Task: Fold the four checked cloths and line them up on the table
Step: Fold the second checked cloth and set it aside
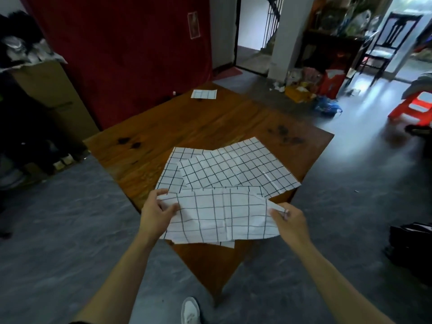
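Observation:
I hold one white checked cloth (pixel 222 216), folded over, above the near corner of the wooden table (pixel 187 127). My left hand (pixel 156 212) pinches its left end, and my right hand (pixel 288 219) pinches its right end. Two more checked cloths lie spread flat behind it: one (pixel 236 167) on top, the other (pixel 171 169) partly under it at the left. A small folded checked cloth (pixel 204 94) sits at the table's far edge.
A cardboard box (pixel 46 90) stands at the left beside the red curtain (pixel 121 43). Bags and clutter (pixel 311 87) lie on the floor at the right, with a red stool (pixel 413 106) and a dark bag (pixel 411 244). My shoe (pixel 190 311) is below the table corner.

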The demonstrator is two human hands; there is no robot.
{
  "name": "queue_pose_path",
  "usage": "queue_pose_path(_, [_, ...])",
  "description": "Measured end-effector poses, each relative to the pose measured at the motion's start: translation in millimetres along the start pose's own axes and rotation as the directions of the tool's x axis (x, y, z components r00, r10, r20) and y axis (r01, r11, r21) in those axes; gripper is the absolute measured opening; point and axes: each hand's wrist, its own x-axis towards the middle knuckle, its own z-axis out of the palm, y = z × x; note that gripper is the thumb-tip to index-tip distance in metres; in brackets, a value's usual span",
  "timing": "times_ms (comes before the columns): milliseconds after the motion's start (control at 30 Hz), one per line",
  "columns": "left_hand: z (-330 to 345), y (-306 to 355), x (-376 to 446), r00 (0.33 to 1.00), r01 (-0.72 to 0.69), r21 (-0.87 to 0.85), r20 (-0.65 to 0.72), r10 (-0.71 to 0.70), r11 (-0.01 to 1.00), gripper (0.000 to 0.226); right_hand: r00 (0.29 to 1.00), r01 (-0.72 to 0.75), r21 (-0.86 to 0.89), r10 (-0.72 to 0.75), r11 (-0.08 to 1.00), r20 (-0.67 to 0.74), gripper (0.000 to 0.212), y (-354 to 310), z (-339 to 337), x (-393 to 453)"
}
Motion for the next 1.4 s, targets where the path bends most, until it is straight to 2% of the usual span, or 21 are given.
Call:
queue_pose_path(167, [12.6, -2.7, 44.7, 0.999, -0.015, -0.094, 0.048, 0.02, 0.995, 0.047, 0.999, -0.036, -0.042, 0.034, 0.998, -0.04, 0.002, -11.5, 10.7, 29.8])
queue_pose_path(267, [13.4, -10.5, 73.0, 0.996, 0.01, -0.128, 0.09, 0.001, 0.992, 0.041, 0.998, -0.045, -0.128, 0.039, 0.991, -0.045, 0.009, -14.1, 22.2, 51.0])
queue_pose_path(500, [21.5, -29.5, 113.3, 0.985, 0.104, -0.103, 0.147, -0.088, 0.989, 0.047, 0.989, -0.145, -0.199, 0.135, 0.969, -0.065, 0.012, -0.5, 41.4, 78.7])
queue_pose_path(567, [26.6, -29.3, 116.5, 0.98, 0.103, -0.059, 0.179, -0.091, 0.993, 0.053, 0.986, -0.167, -0.222, 0.16, 0.961, -0.051, 0.013, 8.0, 44.6, 84.6])
queue_pose_path(667, [35.4, -37.7, 119.6, 0.976, 0.092, 0.107, 0.185, -0.111, 0.99, 0.06, 0.984, -0.176, -0.222, 0.173, 0.959, -0.033, 0.006, 21.3, 48.4, 97.9])
queue_pose_path(767, [45.0, -52.5, 106.6, 0.994, 0.035, 0.416, 0.081, -0.075, 0.909, 0.066, 0.987, -0.158, -0.221, 0.148, 0.962, -0.059, 0.024, 36.3, 53.7, 102.5])
queue_pose_path(833, [51.5, -56.8, 91.4, 0.997, -0.008, 0.52, 0.067, -0.032, 0.854, 0.06, 0.992, -0.111, -0.26, 0.093, 0.959, -0.081, 0.035, 43.2, 58.6, 101.5])
queue_pose_path(933, [64.8, -65.2, 71.2, 0.991, -0.108, 0.576, 0.122, 0.046, 0.81, 0.047, 0.997, -0.009, -0.331, -0.017, 0.944, -0.075, 0.055, 55.5, 68.3, 103.9])
queue_pose_path(1000, [72.0, -69.7, 59.7, 0.984, -0.161, 0.596, 0.163, 0.078, 0.787, 0.04, 0.998, 0.05, -0.366, -0.064, 0.929, -0.026, 0.06, 57.9, 72.3, 105.8])
queue_pose_path(1100, [76.6, -75.6, 50.8, 0.974, -0.195, 0.623, 0.213, 0.076, 0.757, 0.036, 0.992, 0.127, -0.374, -0.116, 0.919, 0.05, 0.053, 58.4, 74.3, 103.3])
queue_pose_path(1200, [74.0, -80.2, 54.4, 0.973, -0.168, 0.596, 0.227, 0.036, 0.785, 0.04, 0.987, 0.16, -0.404, -0.133, 0.9, 0.095, 0.043, 62.4, 72.4, 93.0])
queue_pose_path(1233, [72.7, -82.0, 57.3, 0.975, -0.142, 0.586, 0.224, 0.008, 0.798, 0.042, 0.989, 0.143, -0.42, -0.11, 0.896, 0.103, 0.04, 65.2, 70.7, 88.2])
queue_pose_path(1300, [70.7, -84.6, 62.0, 0.975, -0.084, 0.579, 0.217, -0.054, 0.811, 0.047, 0.996, 0.021, -0.409, 0.017, 0.912, 0.088, 0.037, 72.7, 66.0, 74.4])
queue_pose_path(1400, [68.4, -86.9, 65.3, 0.967, -0.039, 0.573, 0.229, -0.115, 0.818, 0.051, 0.988, -0.128, -0.385, 0.15, 0.914, 0.027, 0.045, 82.2, 60.5, 44.2])
